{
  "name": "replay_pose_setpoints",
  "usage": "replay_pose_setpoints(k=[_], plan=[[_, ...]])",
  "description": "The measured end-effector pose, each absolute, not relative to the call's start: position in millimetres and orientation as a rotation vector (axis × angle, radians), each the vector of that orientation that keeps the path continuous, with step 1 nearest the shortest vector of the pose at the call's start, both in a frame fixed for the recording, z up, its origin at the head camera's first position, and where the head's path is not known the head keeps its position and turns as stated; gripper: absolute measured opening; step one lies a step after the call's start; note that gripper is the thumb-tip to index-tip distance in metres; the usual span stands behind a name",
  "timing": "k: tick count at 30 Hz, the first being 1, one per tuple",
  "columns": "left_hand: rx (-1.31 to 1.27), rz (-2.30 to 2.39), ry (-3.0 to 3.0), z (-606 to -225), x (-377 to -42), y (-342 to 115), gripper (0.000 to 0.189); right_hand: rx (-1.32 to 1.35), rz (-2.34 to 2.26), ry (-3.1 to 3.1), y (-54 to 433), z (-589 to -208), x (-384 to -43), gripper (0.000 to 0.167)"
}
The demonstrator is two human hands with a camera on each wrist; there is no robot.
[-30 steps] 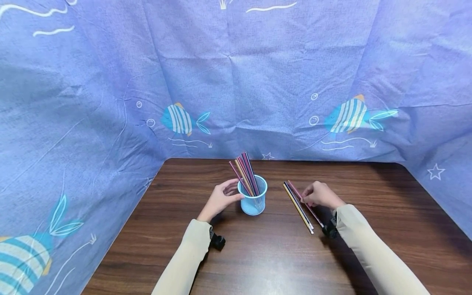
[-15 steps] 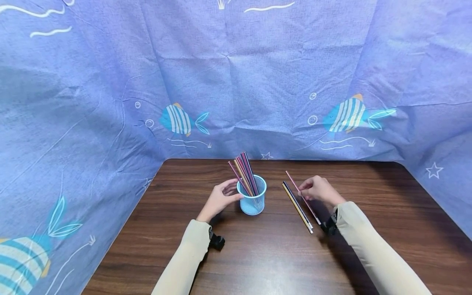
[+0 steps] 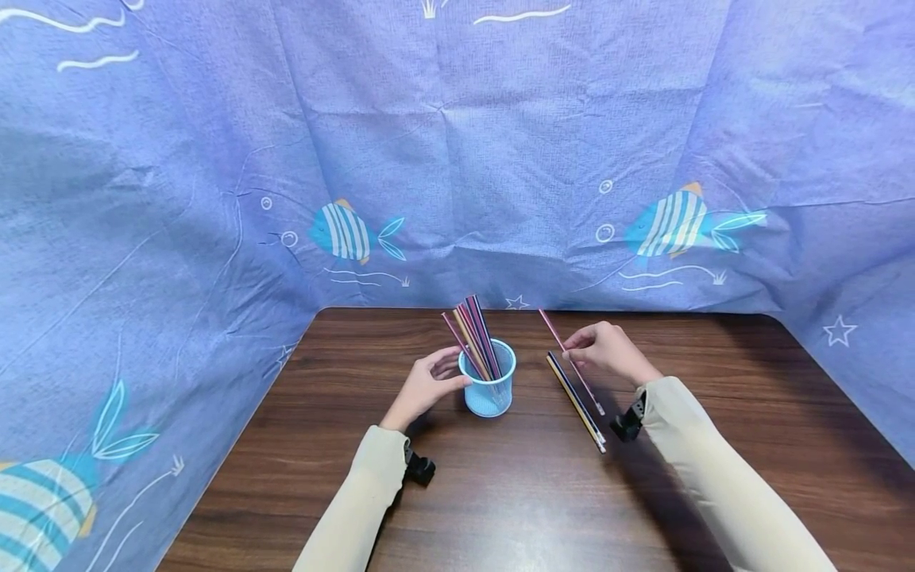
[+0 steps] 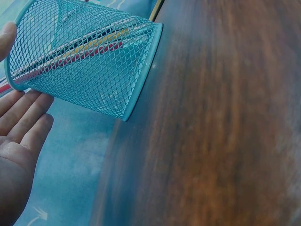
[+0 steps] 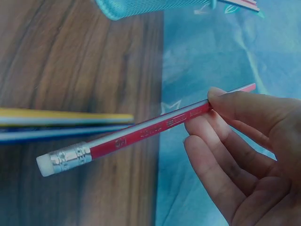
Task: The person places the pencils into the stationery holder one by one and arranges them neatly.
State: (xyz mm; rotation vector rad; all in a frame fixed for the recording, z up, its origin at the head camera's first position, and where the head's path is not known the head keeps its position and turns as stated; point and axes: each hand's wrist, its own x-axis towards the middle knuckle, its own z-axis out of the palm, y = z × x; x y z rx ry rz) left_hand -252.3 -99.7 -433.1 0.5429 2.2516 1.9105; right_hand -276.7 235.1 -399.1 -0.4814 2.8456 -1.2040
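A light-blue wire mesh pencil cup (image 3: 489, 402) stands upright on the table, with several pencils (image 3: 475, 334) leaning leftward in it. My left hand (image 3: 422, 389) holds its left side near the rim, thumb in front and fingers behind. In the left wrist view, the pencils' lower ends show through the mesh (image 4: 94, 80). My right hand (image 3: 609, 349) pinches a red pencil (image 5: 150, 128) between thumb and fingertips, around the middle of its length. That pencil is raised off the table, tilted, its white eraser end (image 5: 45, 165) toward me.
To the right of the cup, a yellow pencil (image 3: 573, 400) and a dark blue pencil (image 3: 581, 397) lie side by side on the brown wooden table (image 3: 500, 492). A blue cloth curtain (image 3: 515, 175) with printed fish hangs behind the table and at its sides.
My right hand has lifted the red pencil off the table and carried it up and leftward, over toward the two lying pencils. My left hand and the cup have stayed in place.
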Motion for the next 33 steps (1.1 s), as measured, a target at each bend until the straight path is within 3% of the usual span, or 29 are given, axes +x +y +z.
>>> replay_pose_setpoints(k=[21,33], plan=[[0.532,1.926,2.245,-433,-253,-100,0.059,-0.496,-1.388,2.918,181,-348,-283,0.02],[0.547,1.924,2.235,-434,-251,-100,0.058,-0.531,-1.512,3.028,153,-337,-283,0.019]])
